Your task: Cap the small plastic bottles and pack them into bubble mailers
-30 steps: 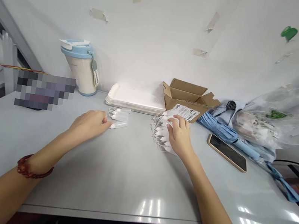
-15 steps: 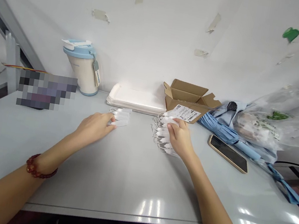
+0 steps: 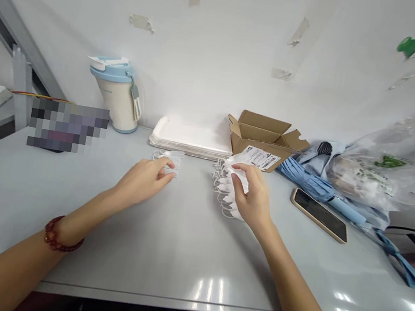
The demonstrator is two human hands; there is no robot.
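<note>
My left hand (image 3: 144,179) rests on the grey table (image 3: 162,243) with its fingers curled; the fingertips pinch a small white tag at the near edge of a short row of white tags (image 3: 169,158). My right hand (image 3: 254,197) is lifted a little over a larger pile of white tags with string loops (image 3: 224,187); thumb and forefinger are closed on one tag from the pile. A red bead bracelet (image 3: 61,235) circles my left wrist.
Against the wall stand a blue-lidded tumbler (image 3: 117,94), a stack of white trays (image 3: 190,139) and an open cardboard box (image 3: 263,138). A phone (image 3: 320,215), a blue umbrella (image 3: 327,195) and a plastic bag (image 3: 387,163) lie at the right.
My left hand has slid forward and right up to the small row of tags. My right hand has risen off the pile with one tag pinched in it.
</note>
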